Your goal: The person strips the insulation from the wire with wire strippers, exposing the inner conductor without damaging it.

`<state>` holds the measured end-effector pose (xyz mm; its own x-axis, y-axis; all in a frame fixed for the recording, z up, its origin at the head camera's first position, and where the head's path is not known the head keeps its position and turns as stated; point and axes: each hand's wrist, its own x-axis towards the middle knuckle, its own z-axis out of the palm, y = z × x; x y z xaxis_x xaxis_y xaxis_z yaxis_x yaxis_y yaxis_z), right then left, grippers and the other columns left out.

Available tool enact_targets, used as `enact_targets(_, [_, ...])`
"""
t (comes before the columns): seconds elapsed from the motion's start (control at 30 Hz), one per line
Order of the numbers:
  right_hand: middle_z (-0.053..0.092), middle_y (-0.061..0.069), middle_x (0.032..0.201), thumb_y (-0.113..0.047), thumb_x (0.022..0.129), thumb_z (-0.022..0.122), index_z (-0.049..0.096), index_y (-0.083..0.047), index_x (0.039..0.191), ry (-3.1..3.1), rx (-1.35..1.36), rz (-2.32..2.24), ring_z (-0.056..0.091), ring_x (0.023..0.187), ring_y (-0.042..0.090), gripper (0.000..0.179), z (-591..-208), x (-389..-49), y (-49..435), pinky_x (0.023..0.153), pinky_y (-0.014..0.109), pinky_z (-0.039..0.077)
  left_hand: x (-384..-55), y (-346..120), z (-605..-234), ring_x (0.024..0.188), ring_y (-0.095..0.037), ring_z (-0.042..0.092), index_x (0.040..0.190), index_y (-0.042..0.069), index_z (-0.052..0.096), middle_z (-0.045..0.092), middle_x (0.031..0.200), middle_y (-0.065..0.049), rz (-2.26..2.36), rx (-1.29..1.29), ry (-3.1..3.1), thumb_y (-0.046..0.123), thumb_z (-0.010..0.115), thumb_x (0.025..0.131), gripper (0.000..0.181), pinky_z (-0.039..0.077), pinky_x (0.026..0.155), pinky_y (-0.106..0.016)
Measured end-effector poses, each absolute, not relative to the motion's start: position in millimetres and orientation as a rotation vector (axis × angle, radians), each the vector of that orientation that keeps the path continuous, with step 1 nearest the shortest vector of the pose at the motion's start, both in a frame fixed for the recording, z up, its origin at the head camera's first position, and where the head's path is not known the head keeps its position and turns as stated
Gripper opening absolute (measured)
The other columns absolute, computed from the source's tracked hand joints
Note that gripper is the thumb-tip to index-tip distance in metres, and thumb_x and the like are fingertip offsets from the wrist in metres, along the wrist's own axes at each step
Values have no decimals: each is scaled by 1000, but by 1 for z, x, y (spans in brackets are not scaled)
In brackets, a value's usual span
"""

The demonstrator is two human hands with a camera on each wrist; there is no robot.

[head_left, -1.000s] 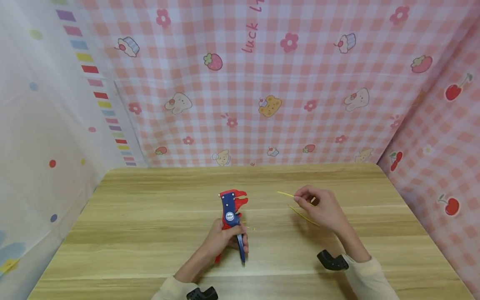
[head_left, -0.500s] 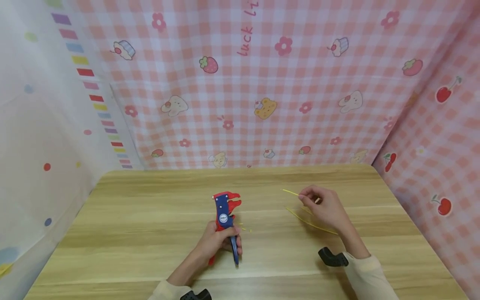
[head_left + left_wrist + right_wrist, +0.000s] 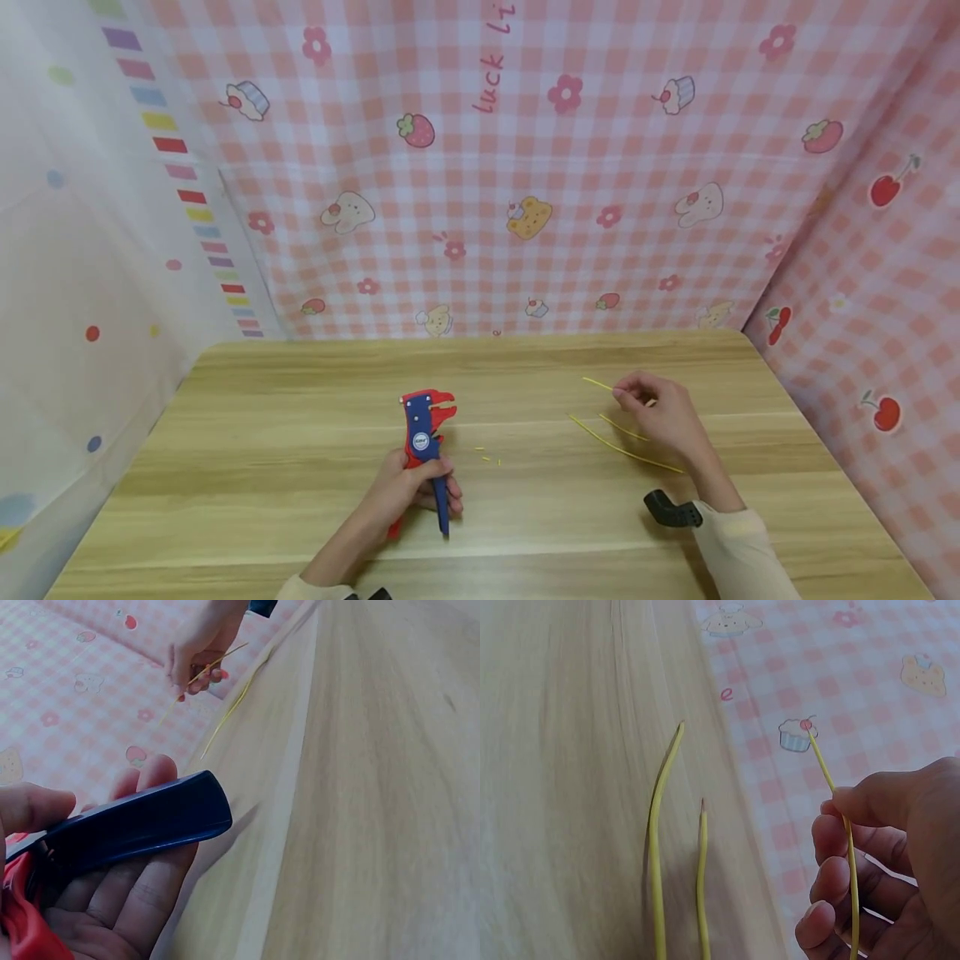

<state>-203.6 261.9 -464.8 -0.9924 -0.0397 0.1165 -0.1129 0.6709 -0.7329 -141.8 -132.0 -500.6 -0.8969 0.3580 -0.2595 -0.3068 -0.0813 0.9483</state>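
Observation:
My left hand (image 3: 412, 482) grips a wire stripper (image 3: 420, 421) with a blue body and red jaws, its head pointing away from me. In the left wrist view the thumb lies against the blue handle (image 3: 150, 817), with fingers behind it. Farther right, my right hand (image 3: 667, 412) pinches a thin yellow wire (image 3: 823, 763) between thumb and forefinger, one end sticking out to the left. Two more yellow wires lie below that hand, a longer one (image 3: 609, 443) and a shorter one (image 3: 621, 428). The shorter one's tip looks coppery in the right wrist view.
Three tiny yellow bits (image 3: 486, 458) lie on the wooden table (image 3: 540, 517), right of the wire stripper. A pink checked cloth (image 3: 480, 275) hangs behind the table's far edge. Another cloth (image 3: 847, 400) flanks the right side, and a pale dotted one (image 3: 127, 400) the left.
My left hand has moved left with the wire stripper, away from the yellow bits, which now show fully. My right hand has shifted slightly right with its wire, showing more of the two lying wires.

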Motion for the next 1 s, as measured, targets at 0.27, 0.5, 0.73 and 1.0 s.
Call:
enact_targets(0.27, [68,11,87,-21,101,63,71,-6,106,-2787,89,1256,59,73,18,18,-470,-207,272,54,27,50,-144,-144,-497,78,-26,79,123,-12,51,79,91,-13,1983,31,1819,20,60,102,39,65,77,-41])
enact_targets(0.5, [69,11,87,-17,101,63,71,-6,104,-2795,98,1189,59,77,18,13,-474,-209,280,60,24,49,-143,-150,-491,77,-26,79,128,-9,45,79,95,-18,1932,27,1896,18,56,103,38,65,72,-38])
enact_targets(0.73, [66,9,81,-14,100,63,72,-6,102,-2826,80,1146,55,71,19,12,-478,-212,282,57,24,46,-145,-153,-489,75,-25,78,119,-10,59,78,88,-14,1894,-78,2029,19,59,102,34,65,69,-34])
enact_targets(1.0, [65,7,81,-17,99,66,72,-6,100,-2831,93,1125,53,71,15,13,-482,-211,284,57,23,44,-146,-153,-488,71,-21,73,112,-5,67,76,85,-12,1835,-174,2198,21,63,100,29,60,58,-27])
